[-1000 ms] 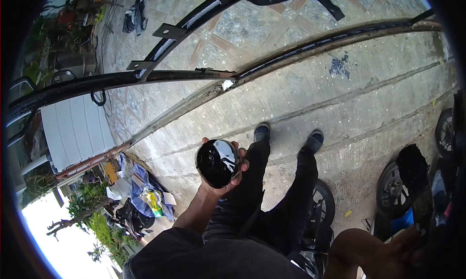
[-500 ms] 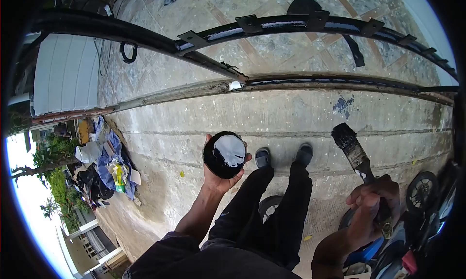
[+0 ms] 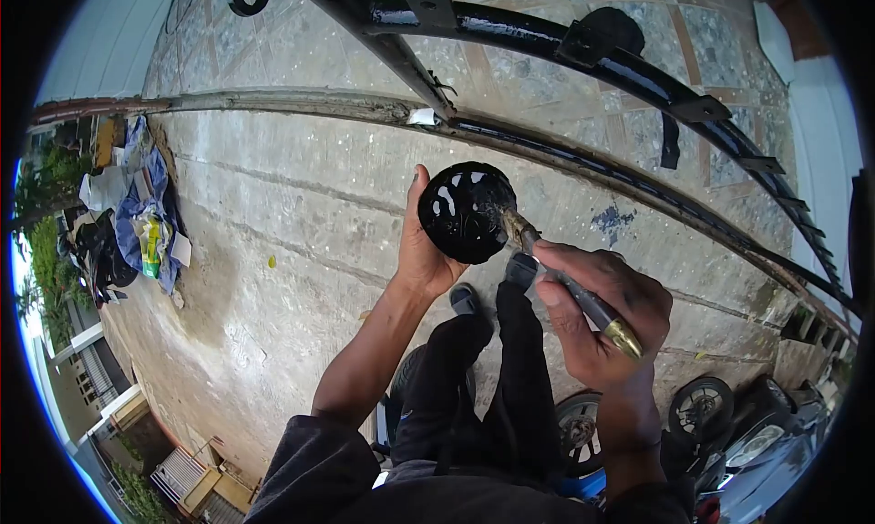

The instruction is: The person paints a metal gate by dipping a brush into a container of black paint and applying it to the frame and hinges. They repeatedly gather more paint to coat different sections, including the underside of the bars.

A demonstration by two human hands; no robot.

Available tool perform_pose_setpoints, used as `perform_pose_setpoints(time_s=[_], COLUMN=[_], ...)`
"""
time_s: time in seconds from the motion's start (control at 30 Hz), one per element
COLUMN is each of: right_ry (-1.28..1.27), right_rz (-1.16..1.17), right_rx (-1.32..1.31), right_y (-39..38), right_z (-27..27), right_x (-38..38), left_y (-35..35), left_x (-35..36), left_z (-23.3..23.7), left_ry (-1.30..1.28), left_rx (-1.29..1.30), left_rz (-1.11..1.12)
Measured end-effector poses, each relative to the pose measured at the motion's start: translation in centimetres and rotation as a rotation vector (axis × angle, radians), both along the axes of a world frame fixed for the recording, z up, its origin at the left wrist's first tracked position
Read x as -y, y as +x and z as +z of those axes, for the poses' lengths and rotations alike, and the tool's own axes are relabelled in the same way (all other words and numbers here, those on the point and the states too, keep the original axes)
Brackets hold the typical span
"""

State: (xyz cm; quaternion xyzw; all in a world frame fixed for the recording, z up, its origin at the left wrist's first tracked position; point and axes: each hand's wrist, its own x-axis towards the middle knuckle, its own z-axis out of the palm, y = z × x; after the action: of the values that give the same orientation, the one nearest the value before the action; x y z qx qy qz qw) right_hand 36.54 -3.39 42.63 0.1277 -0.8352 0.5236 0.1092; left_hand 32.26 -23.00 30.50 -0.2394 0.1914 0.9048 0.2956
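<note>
A round container of glossy black paint (image 3: 460,216) rests in my left hand (image 3: 425,255), whose thumb and fingers wrap round its side. My right hand (image 3: 606,310) grips the handle of a paintbrush (image 3: 583,298). The brush's bristles are in the paint at the container's right side, so their tips are hidden. Beyond both hands runs a curved black metal rail (image 3: 510,27) with small flat plates along it, wet-looking in places.
A black post (image 3: 401,64) joins the rail above a floor track (image 3: 583,164). Cloths and bags (image 3: 146,214) lie in a pile at the left. Motorcycles (image 3: 702,410) stand at the lower right. A dark round object (image 3: 615,30) lies beyond the rail.
My right hand has moved left and brought the brush from the air into the paint. The container is higher and further right in view. The whole view has turned and shifted.
</note>
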Motion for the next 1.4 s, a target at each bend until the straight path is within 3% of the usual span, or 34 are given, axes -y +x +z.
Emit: perform_pose_setpoints(time_s=[0.2,0.3,0.43,0.53,0.67,0.73,1.07,1.23,1.4], right_ry=[0.200,0.136,-0.159,-0.242,-0.183,-0.174,-0.097,-0.109,-0.173], right_rz=[0.153,0.177,0.033,0.088,0.179,0.086,0.155,0.134,0.049], right_rx=[0.038,-0.051,0.096,0.140,0.030,-0.004,-0.662,-0.906,-1.123], right_y=[-1.7,-3.1,-4.6,-6.0,-8.5,-8.6,-12.3,-13.8,-17.2], right_z=[-3.4,-5.0,-7.6,-10.5,-14.7,-17.3,-25.6,-24.9,-23.5], right_x=[2.9,3.4,3.1,2.1,1.9,2.0,2.4,3.7,5.5], left_y=[-0.4,-1.1,-3.3,-5.9,-7.8,-8.4,-10.2,-10.6,-11.2], left_x=[1.9,2.3,2.2,1.7,2.5,2.7,2.7,2.7,2.9], left_z=[-1.4,-2.7,-4.9,-6.6,-10.5,-12.1,-15.3,-14.0,-13.4], left_ry=[0.004,0.024,0.166,0.192,0.252,0.252,0.243,0.197,0.119], left_rx=[-0.063,-0.034,-0.034,0.037,-0.097,-0.112,-0.408,-0.578,-0.587], left_rz=[0.025,0.076,0.149,0.186,0.120,0.134,0.199,0.272,0.342])
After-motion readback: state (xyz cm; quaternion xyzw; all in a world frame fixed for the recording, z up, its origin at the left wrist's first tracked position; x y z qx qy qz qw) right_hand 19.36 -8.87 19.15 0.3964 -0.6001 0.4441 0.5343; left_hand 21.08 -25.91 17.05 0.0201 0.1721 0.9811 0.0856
